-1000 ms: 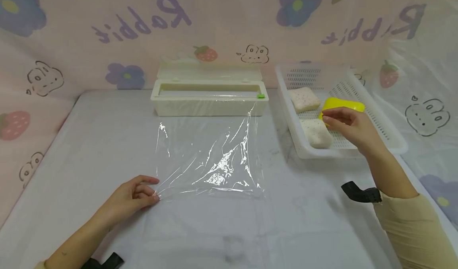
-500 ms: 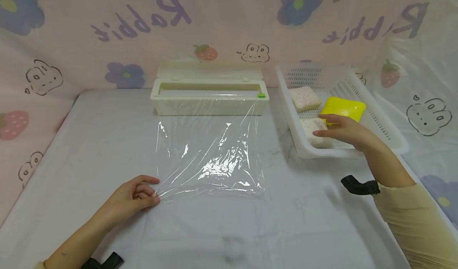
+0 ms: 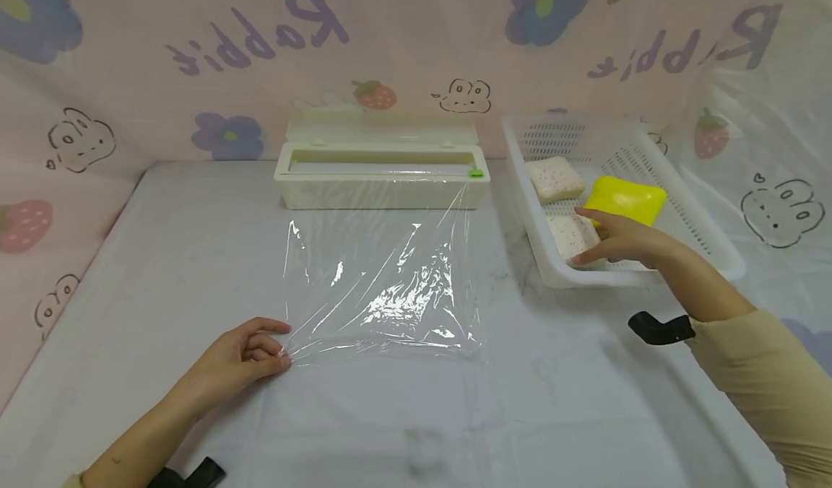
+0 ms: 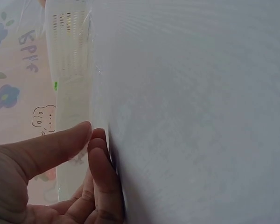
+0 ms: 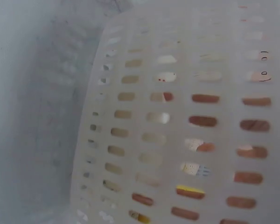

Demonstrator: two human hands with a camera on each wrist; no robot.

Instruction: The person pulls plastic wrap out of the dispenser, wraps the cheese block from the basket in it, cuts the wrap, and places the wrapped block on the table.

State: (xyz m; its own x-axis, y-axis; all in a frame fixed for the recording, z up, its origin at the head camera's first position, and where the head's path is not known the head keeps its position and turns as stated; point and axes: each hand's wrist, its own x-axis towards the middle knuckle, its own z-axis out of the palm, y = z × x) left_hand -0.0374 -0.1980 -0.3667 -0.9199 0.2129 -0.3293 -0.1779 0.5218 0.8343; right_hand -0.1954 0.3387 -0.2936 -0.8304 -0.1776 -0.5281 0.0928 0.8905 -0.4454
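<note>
In the head view my left hand [image 3: 237, 358] pinches the near left corner of a sheet of clear cling film [image 3: 377, 279]. The wrist view shows its thumb [image 4: 74, 140] meeting the fingertips. The film runs out from a cream cling film dispenser [image 3: 380, 193], whose lid stands up. My right hand [image 3: 627, 242] reaches into a white plastic basket [image 3: 650, 277], thumb and forefinger spread over the nearer white speckled block [image 3: 572, 235]. A second white speckled block [image 3: 555, 179] lies behind it, beside a glossy yellow pillow-shaped block [image 3: 627, 198].
A small green cutter slide [image 3: 477, 173] sits at the right end of the dispenser. Behind everything hangs a printed curtain [image 3: 416, 40]. In the right wrist view, the perforated basket wall [image 5: 177, 135] blocks most of the hand and contents.
My right hand has moved from beside the yellow block to the nearer speckled block, its thumb and forefinger spreading and lowering. My left hand and the film corner stay where they were.
</note>
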